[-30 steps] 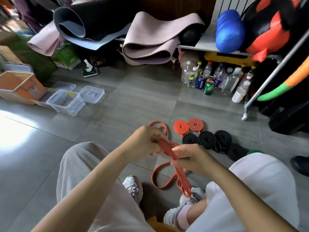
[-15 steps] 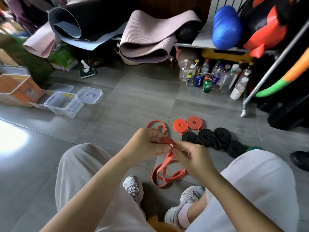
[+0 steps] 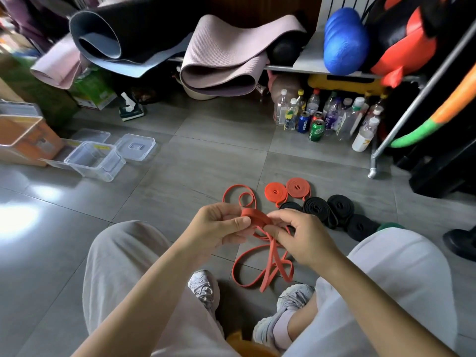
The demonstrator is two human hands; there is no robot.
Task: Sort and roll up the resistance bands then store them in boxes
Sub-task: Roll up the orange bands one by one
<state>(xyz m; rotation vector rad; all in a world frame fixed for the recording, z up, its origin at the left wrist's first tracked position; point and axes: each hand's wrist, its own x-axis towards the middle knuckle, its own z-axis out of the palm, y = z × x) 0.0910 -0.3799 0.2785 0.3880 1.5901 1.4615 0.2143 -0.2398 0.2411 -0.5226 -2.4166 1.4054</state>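
I hold an orange resistance band [image 3: 257, 219] between both hands above the floor. My left hand [image 3: 216, 228] pinches the small rolled start of it, and my right hand [image 3: 301, 238] grips it from the right. The band's loose tail [image 3: 268, 269] hangs down and loops on the tiles between my shoes. Another loose orange band [image 3: 239, 195] lies just beyond my hands. Two rolled orange bands [image 3: 287, 190] and several rolled black bands [image 3: 332, 211] sit on the floor to the right. A clear plastic box [image 3: 94, 161] stands open at the left.
An orange box [image 3: 25, 143] and clear lids [image 3: 135, 146] lie by the clear box. Bottles and cans [image 3: 324, 119] cluster under a shelf with rolled mats [image 3: 224, 57]. A metal rack leg [image 3: 373, 161] and a dark shoe [image 3: 461, 242] are at right.
The stretched band has been gathered in: my hands came together and a small roll has formed at the band's end. The hanging tail shortened and now lies looped on the floor.
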